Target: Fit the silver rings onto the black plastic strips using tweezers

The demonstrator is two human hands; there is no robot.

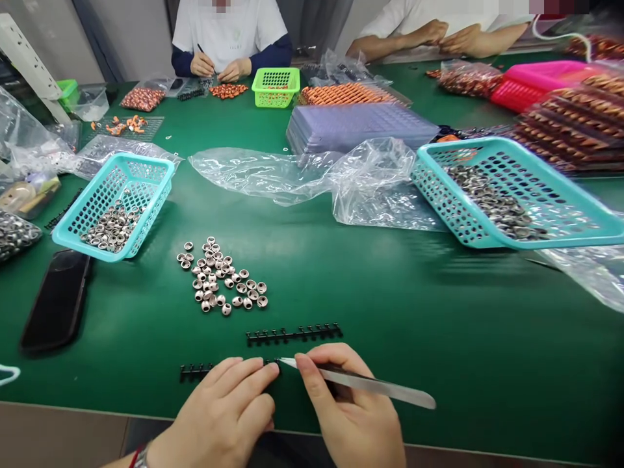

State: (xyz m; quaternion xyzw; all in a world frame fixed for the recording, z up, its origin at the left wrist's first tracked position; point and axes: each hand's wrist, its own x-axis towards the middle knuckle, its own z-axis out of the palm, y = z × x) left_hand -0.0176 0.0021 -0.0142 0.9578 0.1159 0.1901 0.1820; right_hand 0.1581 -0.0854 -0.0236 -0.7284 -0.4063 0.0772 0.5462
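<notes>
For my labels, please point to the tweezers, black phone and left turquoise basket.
Tweezers (pixel 390 389): head view, metal handle.
Black phone (pixel 56 302): head view, dark screen.
Left turquoise basket (pixel 117 253): head view, near rim.

The worktop (pixel 390 286) looks smooth, with a soft sheen. Near its front edge, the tweezers (pixel 390 390) look like smooth, shiny metal; the black strips (pixel 294 334) look like plastic. Toward its left edge, the phone (pixel 57 302) has a glossy, dark screen. The turquoise baskets (pixel 88 208) look like smooth plastic.

a small-parts assembly workshop: a shared green counter (pixel 390 286) carries turquoise plastic baskets (pixel 113 207) of metal pieces, bagged components (pixel 143 97) and stacked plastic trays (pixel 358 127), with other people (pixel 231 39) seated across it doing handwork.
</notes>
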